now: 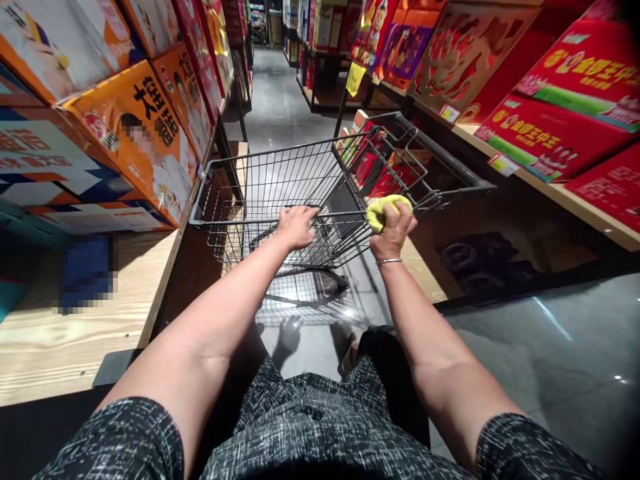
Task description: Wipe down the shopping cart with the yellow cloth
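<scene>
A dark wire shopping cart [295, 172] stands sideways across the aisle in front of me. My left hand [299, 227] is closed over the near top rail of its basket, around the middle. Bunched in my right hand [395, 230] is a yellow-green cloth [377, 215], held against the same rail farther right. Part of the cloth is hidden by my fingers. The cart's handle bar [463, 167] lies to the right, beyond my right hand, and neither hand touches it. No goods show inside the basket.
Orange and white boxes [135, 133] are stacked on a wooden shelf [75, 333] to the left. Along the right, another shelf edge [565, 203] carries red gift boxes [545, 133] close to the cart's handle. The grey tiled aisle [277, 80] runs away beyond the cart.
</scene>
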### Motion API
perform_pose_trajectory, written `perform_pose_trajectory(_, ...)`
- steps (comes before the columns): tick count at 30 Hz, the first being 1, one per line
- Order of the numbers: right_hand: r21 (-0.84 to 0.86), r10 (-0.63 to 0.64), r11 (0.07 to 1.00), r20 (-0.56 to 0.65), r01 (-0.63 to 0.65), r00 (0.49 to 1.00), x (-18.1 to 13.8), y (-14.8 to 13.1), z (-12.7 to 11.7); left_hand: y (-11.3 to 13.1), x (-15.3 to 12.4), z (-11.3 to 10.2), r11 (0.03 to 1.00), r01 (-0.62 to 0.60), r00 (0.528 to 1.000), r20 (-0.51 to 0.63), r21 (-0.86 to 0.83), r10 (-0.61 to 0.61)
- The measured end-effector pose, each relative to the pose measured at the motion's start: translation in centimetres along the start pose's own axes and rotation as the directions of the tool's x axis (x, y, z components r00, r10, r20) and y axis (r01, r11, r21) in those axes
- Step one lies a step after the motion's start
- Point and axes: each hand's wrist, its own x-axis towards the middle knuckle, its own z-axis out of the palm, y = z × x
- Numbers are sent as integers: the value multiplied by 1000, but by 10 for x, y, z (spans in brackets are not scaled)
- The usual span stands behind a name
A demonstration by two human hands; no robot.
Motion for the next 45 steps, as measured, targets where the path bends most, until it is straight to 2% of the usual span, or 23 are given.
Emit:
perform_pose_trajectory(3, 34, 13, 999, 136, -18, 991, -52, -23, 32, 8, 6, 7, 998, -57, 998, 5, 13, 57)
perform_pose_trajectory(5, 51, 46, 997, 314, -65, 948, -95, -39, 53, 9, 8, 10, 998, -60, 998, 10, 18, 60)
perform_pose_trajectory(6, 57, 56, 994, 427, -89, 903, -116, -45, 61, 8, 8, 11, 998, -62, 998, 10, 17, 62)
perform_pose_trajectory(8, 77, 47, 990, 626, -121, 779, -151, -55, 75, 6, 8, 11, 998, -66, 998, 23, 12, 65)
perform_pose_trajectory(10, 106, 12, 986, 732, -131, 681, -170, -59, 82, 4, 7, 10, 997, -71, 997, 44, 3, 71)
perform_pose_trajectory(11, 115, 1, 984, 750, -132, 661, -174, -60, 84, 3, 7, 9, 997, -75, 996, 53, -4, 75)
perform_pose_trajectory(12, 117, 1, 984, 752, -135, 659, -173, -59, 85, 2, 7, 8, 997, -77, 995, 58, -10, 78)
perform_pose_trajectory(14, 118, 7, 984, 722, -133, 692, -160, -52, 81, 2, 7, 8, 997, -78, 995, 56, -10, 79)
perform_pose_trajectory(16, 145, -20, 985, 640, -95, 768, -137, -39, 69, 3, 7, 8, 997, -71, 997, 41, -3, 71)
perform_pose_trajectory(19, 163, -61, 987, 377, -2, 924, -89, -13, 41, 5, 8, 9, 998, -59, 998, 38, -13, 59)
perform_pose_trajectory(21, 113, -35, 993, 158, 17, 987, -53, 5, 19, 6, 8, 8, 998, -51, 997, 48, -36, 52)
perform_pose_trajectory(24, 26, 27, 999, -97, -25, 995, -7, 25, -3, 7, 8, 6, 997, -41, 998, 46, -66, 44)
perform_pose_trajectory(26, 0, 42, 999, -174, -42, 984, 7, 30, -6, 7, 7, 3, 996, -27, 998, 50, -81, 31)
perform_pose_trajectory(27, -5, 45, 999, -177, -47, 983, 5, 29, -3, 7, 6, 2, 996, -17, 998, 55, -88, 22)
perform_pose_trajectory(29, 5, 58, 998, -109, -58, 992, -13, 22, 9, 8, 4, -1, 995, -4, 998, 67, -98, 11)
perform_pose_trajectory(31, 30, 93, 995, 24, -94, 995, -49, 9, 26, 8, 3, -2, 995, -8, 998, 69, -103, 15)
perform_pose_trajectory(33, 65, 116, 989, 195, -131, 974, -93, -8, 45, 8, 3, -2, 994, -19, 997, 66, -104, 26)
perform_pose_trajectory(35, 97, 109, 982, 401, -160, 910, -131, -26, 59, 7, 4, -1, 995, -27, 998, 62, -95, 33)
perform_pose_trajectory(37, 118, 87, 975, 568, -186, 818, -156, -39, 69, 5, 5, -1, 996, -31, 998, 59, -82, 36)
perform_pose_trajectory(39, 137, 60, 972, 642, -191, 764, -162, -46, 71, 4, 5, 0, 997, -35, 998, 53, -72, 39)
perform_pose_trajectory(40, 150, 43, 972, 643, -180, 764, -160, -46, 70, 4, 5, 0, 997, -36, 998, 50, -72, 40)
perform_pose_trajectory(42, 178, 3, 974, 610, -141, 793, -144, -40, 62, 4, 5, 0, 996, -36, 998, 49, -79, 40)
perform_pose_trajectory(45, 185, -16, 978, 522, -94, 853, -102, -16, 37, 4, 2, -2, 995, -24, 998, 54, -100, 30)
